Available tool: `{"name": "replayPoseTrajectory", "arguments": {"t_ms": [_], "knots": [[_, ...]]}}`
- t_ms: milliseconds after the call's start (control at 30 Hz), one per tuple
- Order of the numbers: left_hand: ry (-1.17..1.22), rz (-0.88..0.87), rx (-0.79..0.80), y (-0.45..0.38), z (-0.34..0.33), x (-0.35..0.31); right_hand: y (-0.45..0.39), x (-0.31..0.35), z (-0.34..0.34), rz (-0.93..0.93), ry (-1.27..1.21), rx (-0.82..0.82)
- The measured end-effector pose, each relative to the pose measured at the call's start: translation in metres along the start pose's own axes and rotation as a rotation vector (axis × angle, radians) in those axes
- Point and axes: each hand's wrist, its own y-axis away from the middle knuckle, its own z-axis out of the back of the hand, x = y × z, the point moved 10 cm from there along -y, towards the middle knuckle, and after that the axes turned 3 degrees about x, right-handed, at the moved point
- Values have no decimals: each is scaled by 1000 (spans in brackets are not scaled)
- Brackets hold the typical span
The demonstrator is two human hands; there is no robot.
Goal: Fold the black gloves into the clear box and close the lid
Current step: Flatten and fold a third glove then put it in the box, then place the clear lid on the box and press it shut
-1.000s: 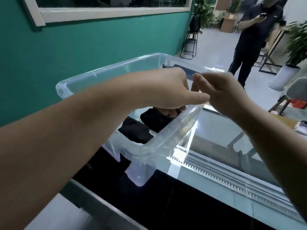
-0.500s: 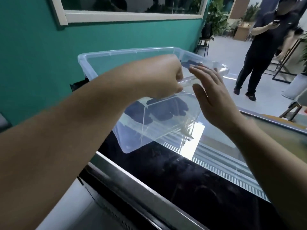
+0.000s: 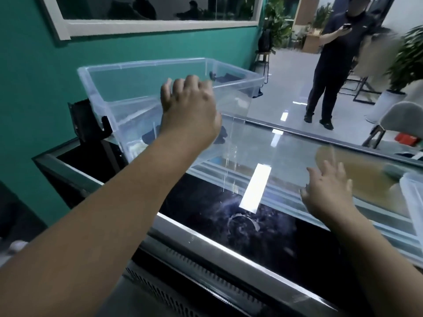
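On glass counter [image 3: 286,143], clear box [image 3: 146,88], left hand [image 3: 190,110] fingers curled over rim, right hand [image 3: 327,193] spread

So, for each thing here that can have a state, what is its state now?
clear box: upright on the glass top, no lid on it.
black gloves: lying inside the box, partly hidden.
left hand: fingers curled at the box's near wall.
right hand: open, fingers spread, holding nothing.
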Motion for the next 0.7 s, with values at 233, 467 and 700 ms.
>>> {"name": "replayPoseTrajectory", "arguments": {"t_ms": [233,467,700], "knots": [[178,-138,71,17,-29,-66,16,-72,-2,-207,-18,66],[268,-274,186,45,-59,-131,33,-118,-1,-397,-27,125],[237,-374,285,67,-76,-172,44,-135,-2,-464,-148,103]]}}
